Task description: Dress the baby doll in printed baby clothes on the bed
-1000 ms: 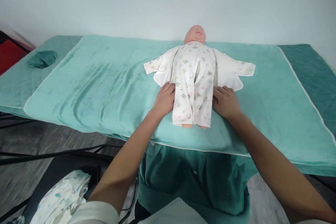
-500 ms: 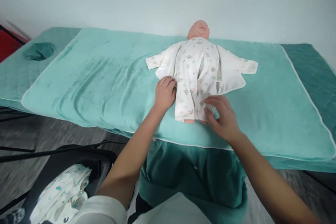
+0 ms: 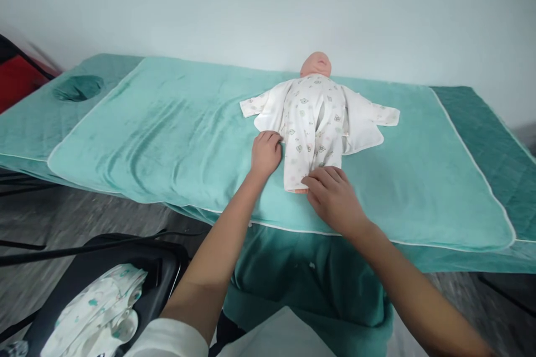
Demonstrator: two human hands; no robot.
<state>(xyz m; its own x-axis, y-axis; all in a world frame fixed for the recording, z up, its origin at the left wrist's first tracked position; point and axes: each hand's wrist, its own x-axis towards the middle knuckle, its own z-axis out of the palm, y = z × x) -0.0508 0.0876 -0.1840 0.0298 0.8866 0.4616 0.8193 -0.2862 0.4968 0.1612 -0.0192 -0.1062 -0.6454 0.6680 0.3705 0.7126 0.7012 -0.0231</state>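
Observation:
A baby doll [image 3: 317,64] lies on its back, its head toward the wall. It is covered by a white printed baby outfit [image 3: 310,122] with long legs, laid over an opened white jacket [image 3: 362,122] whose sleeves spread to both sides. My left hand [image 3: 266,153] rests on the blanket, fingers loosely bent and fingertips touching the outfit's left edge. At the lower hem, my right hand [image 3: 333,195] has thumb and fingers closed on the outfit's leg end. A bit of the doll's foot [image 3: 300,191] shows below the hem; the other foot is hidden by my right hand.
A light green blanket [image 3: 201,139] with wrinkles on its left side covers the padded table [image 3: 464,106], which has a face hole [image 3: 79,88] at its left end. White printed cloth [image 3: 94,307] lies on a black chair [image 3: 161,273] at lower left. The wall [image 3: 251,5] stands behind.
My right hand has moved left along the hem and closed on the outfit's leg end. My left hand stays at the garment's left edge. The camera view has shifted slightly.

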